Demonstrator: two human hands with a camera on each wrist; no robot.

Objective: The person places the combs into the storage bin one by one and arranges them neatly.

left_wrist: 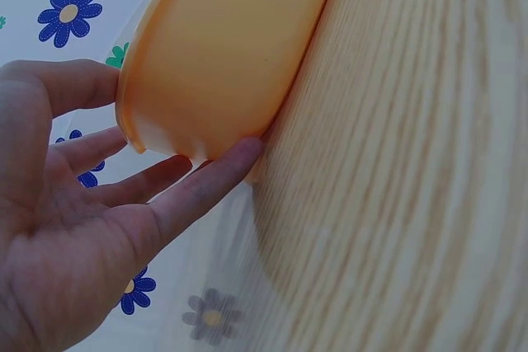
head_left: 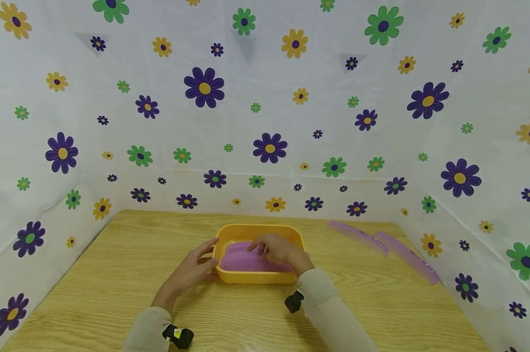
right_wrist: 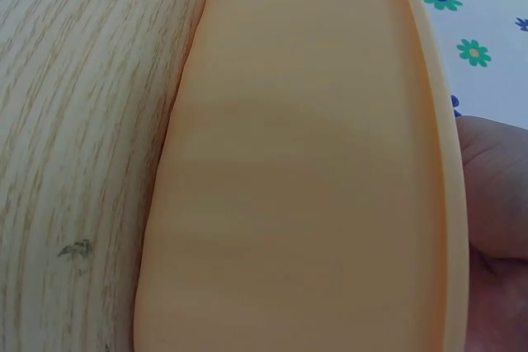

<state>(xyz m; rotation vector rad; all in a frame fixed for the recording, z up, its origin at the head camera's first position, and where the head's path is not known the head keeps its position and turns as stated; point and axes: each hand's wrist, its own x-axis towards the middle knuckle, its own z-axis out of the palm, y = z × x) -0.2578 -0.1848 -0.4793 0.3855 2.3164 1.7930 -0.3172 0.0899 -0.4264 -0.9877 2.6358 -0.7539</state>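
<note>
A yellow plastic basin [head_left: 260,277] stands on the table with purple combs [head_left: 243,264] lying in it, their teeth showing. My left hand [head_left: 196,266] is at the basin's left end. In the left wrist view, the fingers of that hand [left_wrist: 82,195] spread along the outer wall, touching rim and lower edge. Over the basin's right half, my right hand [head_left: 278,250] reaches in, bent fingers down at the combs. Whether they pinch one is not clear. The right wrist view shows mostly the basin's side wall [right_wrist: 297,154], with part of the right hand [right_wrist: 499,204] beyond the rim.
Two more purple combs, a left one [head_left: 357,236] and a right one [head_left: 408,257], lie on the right side of the wooden table [head_left: 230,318]. White flowered sheeting [head_left: 265,117] encloses the table at the back and both sides.
</note>
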